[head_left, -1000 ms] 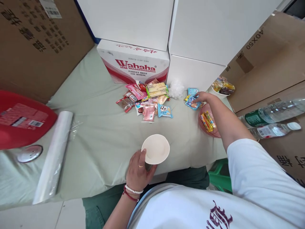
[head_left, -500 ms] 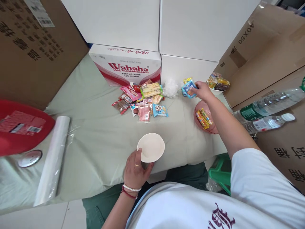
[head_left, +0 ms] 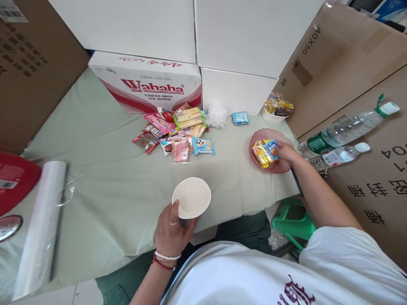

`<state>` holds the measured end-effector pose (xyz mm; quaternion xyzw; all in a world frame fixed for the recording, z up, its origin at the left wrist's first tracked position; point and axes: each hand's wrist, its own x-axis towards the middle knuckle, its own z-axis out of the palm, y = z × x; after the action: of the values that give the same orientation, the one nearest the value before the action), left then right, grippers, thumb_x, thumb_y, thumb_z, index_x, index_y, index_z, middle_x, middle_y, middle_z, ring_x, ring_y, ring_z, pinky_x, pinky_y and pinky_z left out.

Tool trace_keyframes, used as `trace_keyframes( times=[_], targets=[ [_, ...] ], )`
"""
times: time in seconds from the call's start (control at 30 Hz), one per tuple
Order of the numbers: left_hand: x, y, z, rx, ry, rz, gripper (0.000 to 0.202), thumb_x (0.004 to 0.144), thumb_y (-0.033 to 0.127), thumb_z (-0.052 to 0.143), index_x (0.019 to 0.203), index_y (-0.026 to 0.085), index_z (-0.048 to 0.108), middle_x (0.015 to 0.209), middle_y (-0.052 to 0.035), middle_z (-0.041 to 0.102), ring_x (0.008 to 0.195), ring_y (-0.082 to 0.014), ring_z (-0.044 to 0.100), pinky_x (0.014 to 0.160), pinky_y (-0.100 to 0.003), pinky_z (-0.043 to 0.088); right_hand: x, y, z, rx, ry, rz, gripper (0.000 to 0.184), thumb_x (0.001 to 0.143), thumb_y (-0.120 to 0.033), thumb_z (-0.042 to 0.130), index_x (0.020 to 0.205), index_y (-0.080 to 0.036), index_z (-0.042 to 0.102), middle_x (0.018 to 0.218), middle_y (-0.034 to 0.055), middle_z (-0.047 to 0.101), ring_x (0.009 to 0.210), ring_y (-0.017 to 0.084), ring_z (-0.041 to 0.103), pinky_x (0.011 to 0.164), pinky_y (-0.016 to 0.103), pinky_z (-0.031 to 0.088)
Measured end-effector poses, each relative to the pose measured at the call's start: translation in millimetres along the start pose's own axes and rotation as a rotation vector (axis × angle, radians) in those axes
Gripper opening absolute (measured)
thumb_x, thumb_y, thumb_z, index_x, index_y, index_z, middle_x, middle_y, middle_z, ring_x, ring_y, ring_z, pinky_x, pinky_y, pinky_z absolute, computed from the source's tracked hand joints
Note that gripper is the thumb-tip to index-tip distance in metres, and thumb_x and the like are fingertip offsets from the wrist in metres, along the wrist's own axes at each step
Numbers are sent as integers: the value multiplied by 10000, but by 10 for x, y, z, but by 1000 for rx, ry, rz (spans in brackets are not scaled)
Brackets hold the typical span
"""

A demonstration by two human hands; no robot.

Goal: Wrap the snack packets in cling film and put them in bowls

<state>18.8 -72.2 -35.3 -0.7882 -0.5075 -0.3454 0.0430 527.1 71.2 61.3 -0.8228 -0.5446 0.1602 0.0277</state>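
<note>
My left hand [head_left: 173, 228] grips the near rim of a white bowl [head_left: 191, 198], which has nothing in it. My right hand [head_left: 285, 153] is at the pink glass bowl [head_left: 280, 134], its fingers closed on blue and yellow snack packets [head_left: 271, 150]. More yellow packets [head_left: 261, 153] lie inside that bowl. Behind it, a light blue packet [head_left: 240, 118] lies on the cloth. A pile of mixed wrapped snacks [head_left: 181, 131] sits left of centre, beside a clump of clear plastic [head_left: 216, 115].
A Wahaha water box [head_left: 152, 89] stands behind the pile. At the back right is a white bowl of snacks [head_left: 275, 116]. Two water bottles [head_left: 346, 131] stand to the right, near cardboard. A plastic roll [head_left: 41, 224] and a red object [head_left: 17, 182] lie left. A green stool [head_left: 292, 220] is below.
My right hand has moved from the back of the table toward me, carrying packets into the pink bowl. One light blue packet stays behind. My left hand still holds the white bowl; the view has shifted.
</note>
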Motion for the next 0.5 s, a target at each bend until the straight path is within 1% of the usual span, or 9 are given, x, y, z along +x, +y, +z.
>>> trace_keyframes(
  times=[0.07, 0.13, 0.17, 0.23, 0.3, 0.37, 0.4, 0.43, 0.5],
  targets=[
    [5, 10, -8, -3, 1, 1, 870, 911, 403, 716, 1599, 110, 273, 1179, -235, 663, 1053, -354, 685, 852, -472, 583, 24, -112, 92, -158, -27, 18, 496, 938, -289, 554, 1417, -189, 639, 1213, 153, 762, 1056, 305, 720, 898, 349, 540],
    [13, 25, -19, -8, 9, -6, 879, 902, 396, 728, 1603, 123, 274, 1169, -223, 665, 1047, -347, 687, 857, -464, 582, 26, -195, 103, -224, -27, 15, 472, 896, -295, 619, 1347, -176, 692, 1208, 210, 744, 1116, 360, 689, 939, 398, 513],
    [18, 32, -25, -10, 12, -12, 885, 898, 392, 734, 1606, 131, 272, 1165, -217, 666, 1044, -342, 688, 860, -460, 582, 27, -223, 73, -262, -22, 12, 452, 881, -301, 640, 1309, -177, 716, 1227, 235, 725, 1160, 386, 663, 959, 428, 501],
    [29, 41, -35, -14, 13, -16, 891, 896, 383, 735, 1612, 132, 268, 1158, -215, 667, 1038, -340, 689, 858, -456, 582, 58, -281, -56, -349, 4, 8, 393, 881, -325, 642, 1224, -175, 759, 1249, 266, 696, 1205, 427, 624, 965, 484, 492],
    [37, 43, -42, -14, 9, -5, 889, 901, 376, 727, 1613, 109, 266, 1152, -229, 666, 1033, -349, 687, 849, -461, 583, 171, -384, -243, -394, 105, 2, 367, 937, -361, 560, 1157, -163, 778, 1226, 274, 696, 1177, 437, 630, 934, 505, 499],
    [41, 41, -49, -6, 9, 7, 902, 898, 373, 731, 1615, 88, 263, 1143, -241, 665, 1031, -358, 686, 843, -468, 584, 395, -564, -416, -350, 250, -43, 426, 1002, -369, 437, 1145, -146, 770, 1176, 260, 718, 1124, 411, 652, 916, 486, 504],
    [42, 41, -52, -1, 10, 9, 915, 893, 372, 738, 1618, 85, 258, 1141, -243, 664, 1032, -361, 686, 843, -471, 585, 547, -680, -474, -293, 302, -92, 443, 1018, -359, 404, 1156, -137, 762, 1170, 249, 726, 1124, 395, 652, 934, 473, 500],
    [43, 43, -56, 2, 9, 8, 931, 888, 370, 746, 1624, 89, 249, 1142, -242, 663, 1036, -362, 686, 846, -472, 586, 718, -808, -504, -235, 325, -158, 438, 1023, -343, 401, 1171, -129, 754, 1188, 236, 729, 1149, 380, 642, 969, 460, 490],
    [44, 51, -65, -1, 4, 1, 958, 885, 367, 752, 1639, 109, 220, 1149, -234, 662, 1041, -356, 686, 856, -472, 589, 1081, -1073, -470, -148, 292, -295, 399, 1016, -290, 438, 1234, -126, 730, 1293, 205, 707, 1234, 344, 607, 1065, 436, 448]
  ],
)
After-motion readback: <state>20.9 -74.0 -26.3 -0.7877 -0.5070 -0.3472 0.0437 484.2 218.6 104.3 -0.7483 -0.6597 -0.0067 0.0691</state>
